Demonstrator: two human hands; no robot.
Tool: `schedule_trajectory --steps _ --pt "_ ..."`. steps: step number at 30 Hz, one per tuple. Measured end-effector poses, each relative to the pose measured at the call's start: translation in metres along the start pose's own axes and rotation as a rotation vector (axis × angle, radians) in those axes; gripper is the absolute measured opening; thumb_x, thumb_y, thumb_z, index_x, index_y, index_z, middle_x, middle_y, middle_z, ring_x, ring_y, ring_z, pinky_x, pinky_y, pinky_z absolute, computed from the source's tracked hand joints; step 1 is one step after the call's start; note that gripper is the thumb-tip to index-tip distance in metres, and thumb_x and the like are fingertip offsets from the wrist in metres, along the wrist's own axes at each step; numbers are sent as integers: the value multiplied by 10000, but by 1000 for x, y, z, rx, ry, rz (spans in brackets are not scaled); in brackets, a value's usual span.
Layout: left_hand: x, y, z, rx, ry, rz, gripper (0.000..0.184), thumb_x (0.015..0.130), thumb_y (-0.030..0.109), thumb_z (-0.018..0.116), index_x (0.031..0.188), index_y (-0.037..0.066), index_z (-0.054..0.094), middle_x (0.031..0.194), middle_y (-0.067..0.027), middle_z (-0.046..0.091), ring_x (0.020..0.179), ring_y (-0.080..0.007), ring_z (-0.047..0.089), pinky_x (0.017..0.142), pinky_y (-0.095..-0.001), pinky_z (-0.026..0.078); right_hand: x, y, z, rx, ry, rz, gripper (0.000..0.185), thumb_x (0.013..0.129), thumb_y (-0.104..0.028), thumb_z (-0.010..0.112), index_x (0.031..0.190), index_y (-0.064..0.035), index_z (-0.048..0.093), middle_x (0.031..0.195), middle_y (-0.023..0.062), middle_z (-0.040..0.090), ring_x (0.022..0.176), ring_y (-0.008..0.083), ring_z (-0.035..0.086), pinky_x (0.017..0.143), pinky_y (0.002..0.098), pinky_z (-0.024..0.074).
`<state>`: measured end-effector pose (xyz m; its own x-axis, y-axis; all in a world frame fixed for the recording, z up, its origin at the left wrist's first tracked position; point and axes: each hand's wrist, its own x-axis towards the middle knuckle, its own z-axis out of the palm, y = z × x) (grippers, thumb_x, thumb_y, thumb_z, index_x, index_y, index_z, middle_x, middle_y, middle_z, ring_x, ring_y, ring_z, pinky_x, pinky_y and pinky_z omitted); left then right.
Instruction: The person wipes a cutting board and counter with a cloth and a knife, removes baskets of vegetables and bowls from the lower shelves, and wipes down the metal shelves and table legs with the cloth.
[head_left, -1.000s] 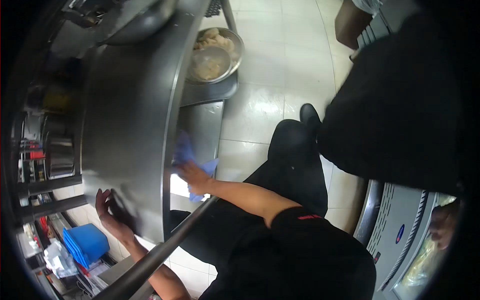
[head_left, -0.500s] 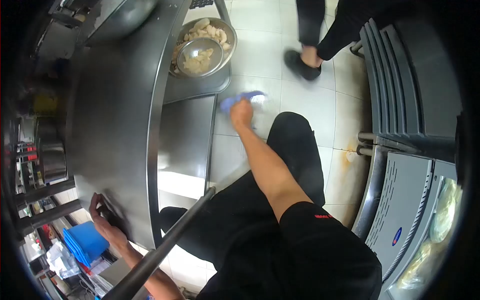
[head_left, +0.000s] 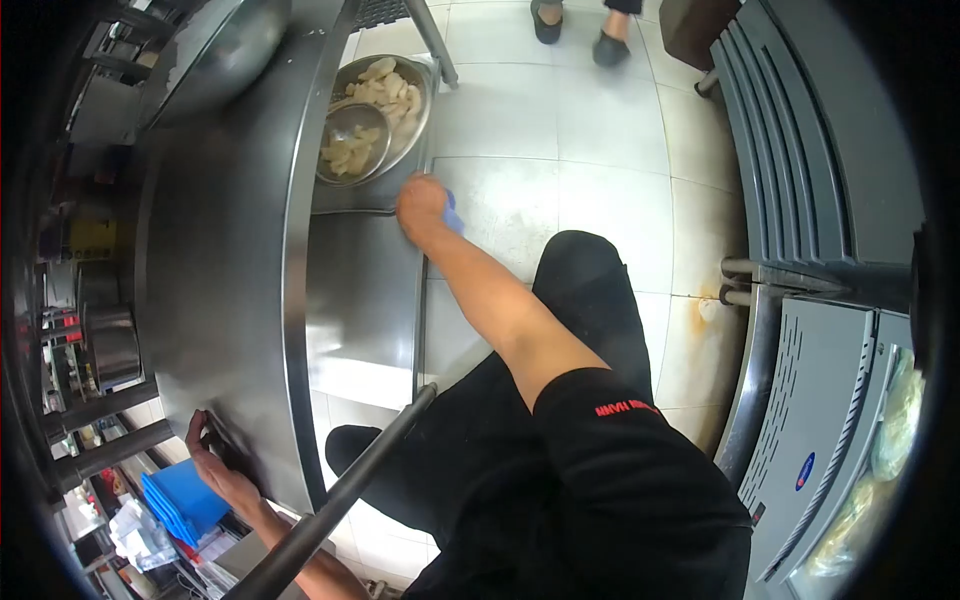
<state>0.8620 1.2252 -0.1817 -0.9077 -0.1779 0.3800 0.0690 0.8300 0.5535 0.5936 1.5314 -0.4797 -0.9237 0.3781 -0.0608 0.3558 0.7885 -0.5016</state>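
My right hand (head_left: 422, 205) is closed around a bluish-purple cloth (head_left: 453, 214). Only a small part of the cloth shows beyond the fist. The fist is beside the edge of the low steel shelf (head_left: 365, 290), just above the tiled floor; whether it touches the shelf is unclear. At the lower left, my left hand (head_left: 222, 470) rests at the end of the steel table (head_left: 225, 290), its fingers extended and holding nothing visible. A large metal bowl (head_left: 425, 120) of pale food pieces sits on the shelf, with a smaller strainer-like bowl (head_left: 383, 150) in it.
Another person's shoes (head_left: 610, 48) are on the floor at the top. A grey cabinet (head_left: 815, 390) stands at the right. A metal bar (head_left: 350, 480) crosses in front of my legs. Blue folded material (head_left: 185, 500) lies at the lower left, and a big steel bowl (head_left: 235, 60) is on the table.
My right hand has moved with the cloth from the floor leftward to the shelf edge. The other person has stepped farther away. My left hand stays at the table's end.
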Motion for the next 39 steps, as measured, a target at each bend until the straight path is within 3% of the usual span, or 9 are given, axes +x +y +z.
schedule_trajectory --steps 9,14,18,20,24,26,31,36,39 --pt "1 5 1 -41 -9 -17 648 983 499 264 1215 -53 513 1174 -145 552 1066 -225 497 912 -332 376 -133 8 -46 407 45 -379 560 745 -99 607 1243 75 422 832 183 601 792 355 573 699 426 466" --pt "3 6 2 -20 -8 5 646 983 497 274 1193 -61 523 1170 -134 554 1051 -218 500 916 -319 372 -244 3 11 333 -105 -1125 130 729 -175 541 719 -124 661 812 113 630 858 277 583 888 476 401" --pt "1 9 4 -74 18 -95 668 975 517 276 1187 -67 524 1164 -130 555 1047 -214 499 899 -317 376 -126 -21 42 -67 -227 -988 166 774 -217 538 842 -147 672 801 70 639 820 246 593 923 479 387" --pt "2 11 2 -88 -4 -53 691 964 537 282 1180 -73 523 1165 -129 556 1045 -211 499 887 -314 379 -91 -46 48 79 284 -857 304 808 -197 520 1082 -129 633 904 96 637 852 278 603 896 517 387" --pt "3 14 3 -27 -7 -22 677 966 528 279 1171 -64 537 1147 -126 570 1049 -206 500 892 -326 361 -118 -120 134 144 362 -759 396 847 -147 501 1239 -120 545 1002 123 626 901 306 605 856 485 433" --pt "3 17 3 1 -9 -19 644 977 500 270 1167 -50 546 1143 -126 573 1055 -208 499 923 -328 344 -166 -130 136 324 -384 -884 382 818 -195 522 1183 -94 573 1121 128 585 1056 301 522 952 483 341" --pt "0 19 5 -17 6 -12 567 990 440 312 1133 -53 552 1104 -131 572 1055 -226 503 947 -327 349 -234 -33 98 382 -781 -1850 251 804 -250 554 999 -135 664 1047 103 627 1010 284 548 907 410 417" --pt "5 26 2 53 -17 15 349 956 278 467 1096 -26 568 1103 -135 547 1024 -228 501 914 -334 382 -158 29 -63 245 -760 -864 240 670 -6 518 824 -38 699 816 123 677 806 303 633 738 406 501" --pt "30 50 6 -92 11 -47 300 957 226 476 1058 -38 577 1019 -98 576 960 -184 517 876 -297 395 -129 17 -191 738 -459 -260 308 693 -4 476 910 -13 695 812 137 681 771 216 647 650 328 516"
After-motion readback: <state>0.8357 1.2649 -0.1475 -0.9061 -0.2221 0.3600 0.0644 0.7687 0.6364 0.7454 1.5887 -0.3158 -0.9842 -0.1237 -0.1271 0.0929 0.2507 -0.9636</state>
